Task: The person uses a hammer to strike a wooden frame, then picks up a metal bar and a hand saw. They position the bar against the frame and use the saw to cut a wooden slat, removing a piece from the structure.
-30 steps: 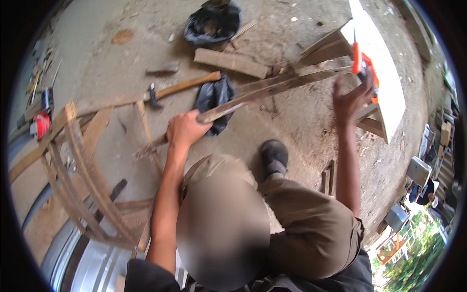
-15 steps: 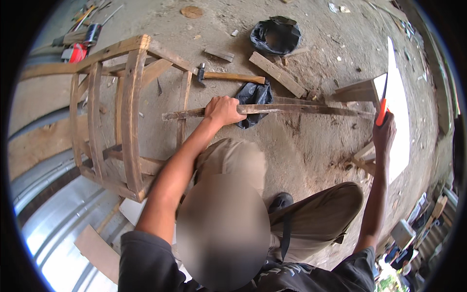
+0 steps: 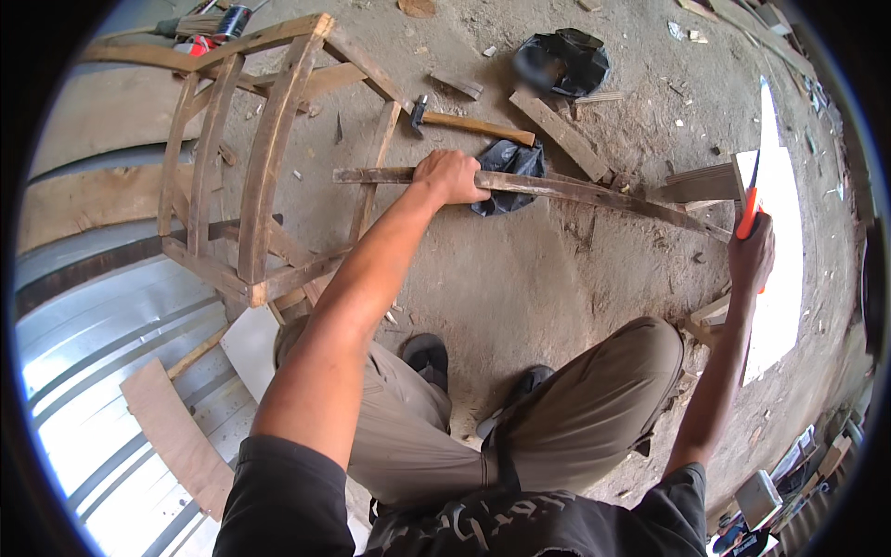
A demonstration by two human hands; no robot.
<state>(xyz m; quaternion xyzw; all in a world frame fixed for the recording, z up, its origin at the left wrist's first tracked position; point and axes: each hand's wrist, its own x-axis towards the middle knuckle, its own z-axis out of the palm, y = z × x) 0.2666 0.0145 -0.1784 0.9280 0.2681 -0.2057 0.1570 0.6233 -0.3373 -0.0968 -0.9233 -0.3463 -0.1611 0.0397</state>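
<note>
My left hand [image 3: 450, 176] grips a long, weathered curved wooden slat [image 3: 594, 193] that runs from the chair frame toward the right. My right hand [image 3: 750, 252] is closed around the orange handle of a hand tool [image 3: 749, 209] whose thin blade points up, close to the slat's right end. That end rests by a wooden block [image 3: 701, 184]. A wooden chair frame [image 3: 251, 158] with curved slats lies on the dirt floor to the left. My legs in tan trousers and dark shoes are below.
A hammer [image 3: 464, 121] lies on the ground beyond the slat, beside a black plastic bag [image 3: 509, 162]. Another black bag [image 3: 561, 65] and a short plank [image 3: 566, 135] sit farther off. Corrugated metal sheet [image 3: 102, 371] lies lower left, a white board [image 3: 780, 241] at right.
The view has swung left, bringing the chair frame into full view. My left hand keeps its grip on the slat; my right hand with the orange-handled tool has lowered toward the slat's right end.
</note>
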